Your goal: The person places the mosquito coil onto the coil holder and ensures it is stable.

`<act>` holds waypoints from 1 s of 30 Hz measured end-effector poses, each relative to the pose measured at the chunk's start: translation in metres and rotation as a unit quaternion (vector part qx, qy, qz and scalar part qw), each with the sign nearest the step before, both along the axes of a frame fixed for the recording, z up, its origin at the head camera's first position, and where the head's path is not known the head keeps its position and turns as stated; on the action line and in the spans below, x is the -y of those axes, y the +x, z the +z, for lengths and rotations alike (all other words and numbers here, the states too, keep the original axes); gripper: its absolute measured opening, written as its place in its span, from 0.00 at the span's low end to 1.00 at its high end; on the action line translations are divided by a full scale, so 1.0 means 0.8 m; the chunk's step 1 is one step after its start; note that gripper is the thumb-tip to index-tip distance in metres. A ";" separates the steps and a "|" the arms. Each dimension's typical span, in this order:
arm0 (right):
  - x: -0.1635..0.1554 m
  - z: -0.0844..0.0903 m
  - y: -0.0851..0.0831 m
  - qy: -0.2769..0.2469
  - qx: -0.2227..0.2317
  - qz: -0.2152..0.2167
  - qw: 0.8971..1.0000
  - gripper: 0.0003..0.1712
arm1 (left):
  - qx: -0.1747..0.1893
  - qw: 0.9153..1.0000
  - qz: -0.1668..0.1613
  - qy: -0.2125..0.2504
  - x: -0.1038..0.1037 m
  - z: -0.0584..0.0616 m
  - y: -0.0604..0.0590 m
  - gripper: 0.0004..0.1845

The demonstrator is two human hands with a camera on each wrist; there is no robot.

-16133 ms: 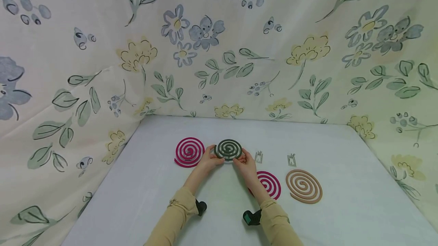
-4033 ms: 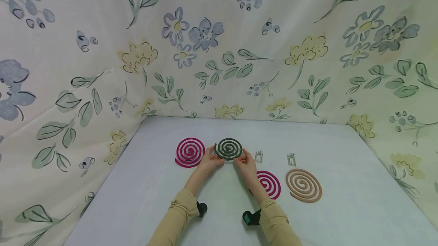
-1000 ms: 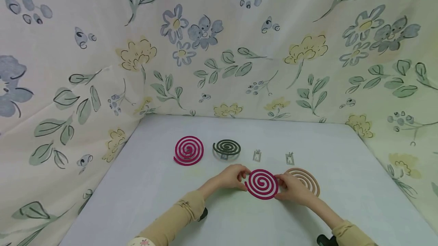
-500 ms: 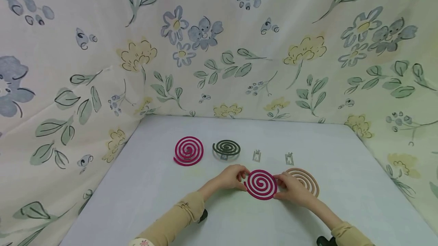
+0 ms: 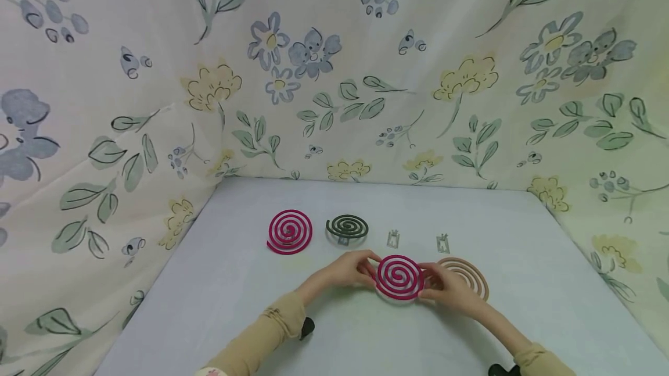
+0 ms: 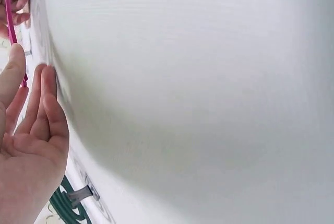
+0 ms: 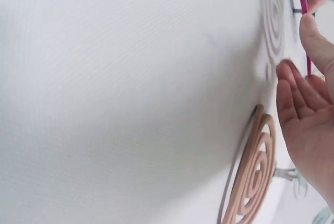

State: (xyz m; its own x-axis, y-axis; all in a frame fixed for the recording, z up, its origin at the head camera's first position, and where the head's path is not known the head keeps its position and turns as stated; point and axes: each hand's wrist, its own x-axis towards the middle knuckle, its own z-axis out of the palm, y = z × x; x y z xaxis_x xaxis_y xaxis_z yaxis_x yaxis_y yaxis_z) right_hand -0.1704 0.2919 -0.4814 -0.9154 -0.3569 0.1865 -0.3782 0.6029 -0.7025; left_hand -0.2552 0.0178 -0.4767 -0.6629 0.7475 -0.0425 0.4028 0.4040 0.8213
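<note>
Head view: holding a flat magenta spiral coil [image 5: 399,277] by its rim, left hand [image 5: 351,269] pinching the left edge, right hand [image 5: 444,286] pinching the right edge, fingers of both curling lightly round it. Coil hanging just above the white tabletop [image 5: 235,300], between the two hands, both equally near. Lying directly beyond it, a small metal stand [image 5: 393,239]; another metal stand [image 5: 443,243] sitting to the right. Resting beside the right hand, partly hidden by it, a tan spiral coil [image 5: 470,279]. Further back and left, sitting on the tabletop, a dark green spiral coil [image 5: 347,226] and a second magenta spiral coil [image 5: 290,231].

Left wrist view: showing the palm with thumb and fingers closing on the thin pink edge, seen side-on; dark green coil peeking in at the bottom.

Right wrist view: showing thumb and fingertips nipping the same thin edge, tan coil lying flat just beside the palm.
</note>
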 end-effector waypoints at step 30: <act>0.035 0.058 -0.008 -0.271 0.090 -0.108 0.952 0.36 | 0.147 0.954 0.111 0.238 -0.007 0.040 -0.003 0.28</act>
